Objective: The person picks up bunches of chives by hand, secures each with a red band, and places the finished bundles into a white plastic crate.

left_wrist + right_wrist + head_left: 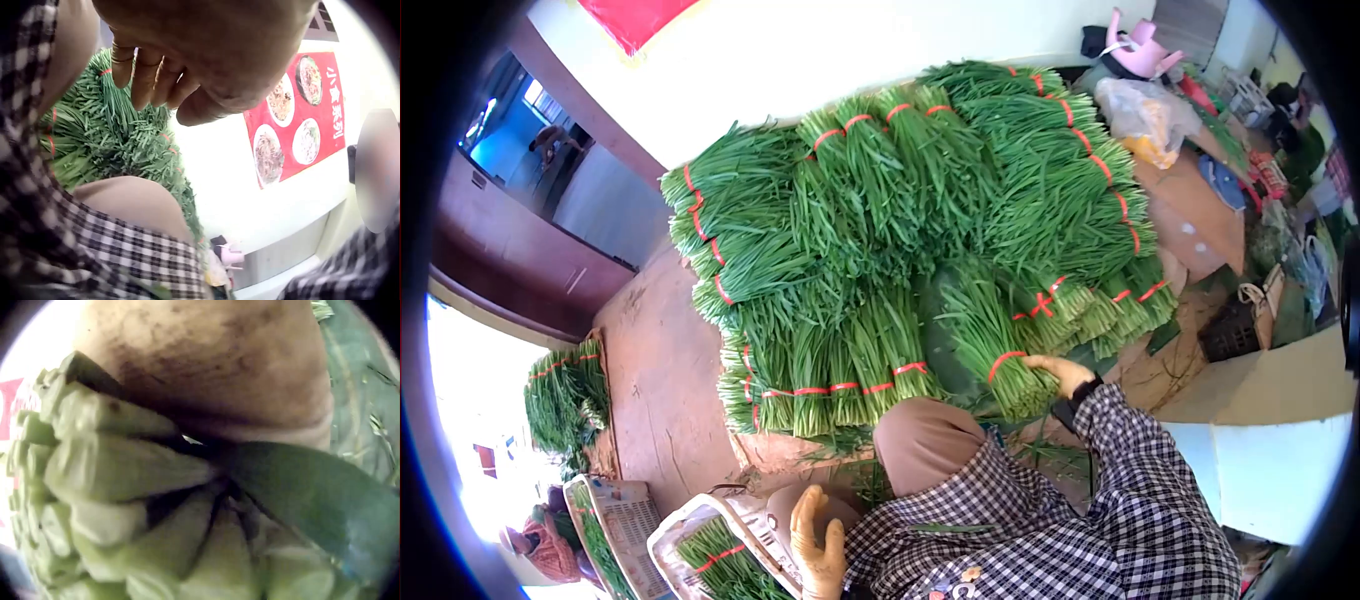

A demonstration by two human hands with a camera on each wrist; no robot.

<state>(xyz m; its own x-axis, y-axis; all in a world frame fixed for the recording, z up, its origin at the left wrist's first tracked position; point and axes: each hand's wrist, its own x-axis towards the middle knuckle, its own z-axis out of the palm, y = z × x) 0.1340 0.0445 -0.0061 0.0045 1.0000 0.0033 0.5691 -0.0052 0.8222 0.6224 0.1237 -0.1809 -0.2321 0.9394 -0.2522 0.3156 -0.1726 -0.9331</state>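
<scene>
My right hand (1062, 374) grips a bundle of Chinese chives (978, 318) by its stem end, just below a red band (1004, 364). Close up in the right wrist view, the pale cut stems (125, 465) fan out beside the soiled hand (219, 362), and a broad green leaf (312, 494) crosses under it. The bundle's leaves point away from me, onto the pile. My left hand (815, 540) is raised at the lower left, above the edge of a white basket (745, 520). In the left wrist view its fingers (147, 75) extend loosely with nothing in them.
Banded chive bundles (870, 200) lie in a large stacked pile ahead. The white basket at my left holds another banded bundle (720, 560); a second basket (625, 520) stands beyond it. A plastic bag (1145, 110) and a dark crate (1230, 330) are at right.
</scene>
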